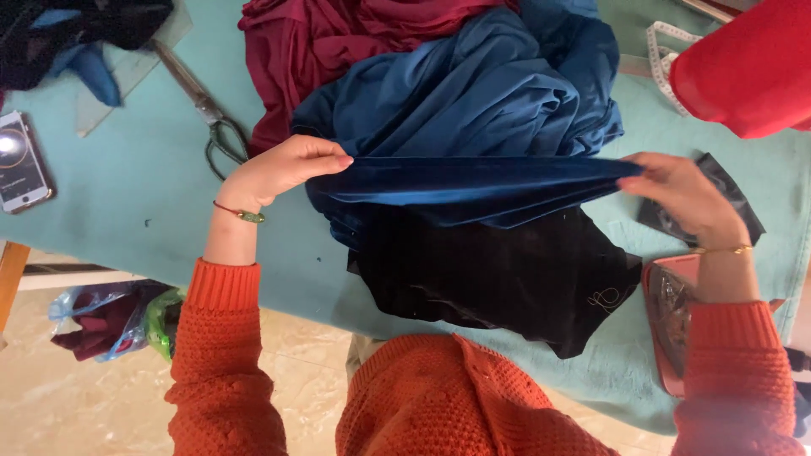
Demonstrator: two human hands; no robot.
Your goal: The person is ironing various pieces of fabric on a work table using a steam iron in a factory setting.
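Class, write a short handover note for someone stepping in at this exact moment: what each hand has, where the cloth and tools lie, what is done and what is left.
Left hand: pinching one end of a folded edge of the blue cloth.
Right hand: pinching the other end, so the edge is stretched level between both hands.
Black cloth lies under that edge on the green table; maroon cloth is heaped behind.
Scissors lie left of the pile, a phone further left, an iron by the right forearm.
Done: one edge gathered and pulled straight.
Left: most of the blue cloth is in a loose heap.
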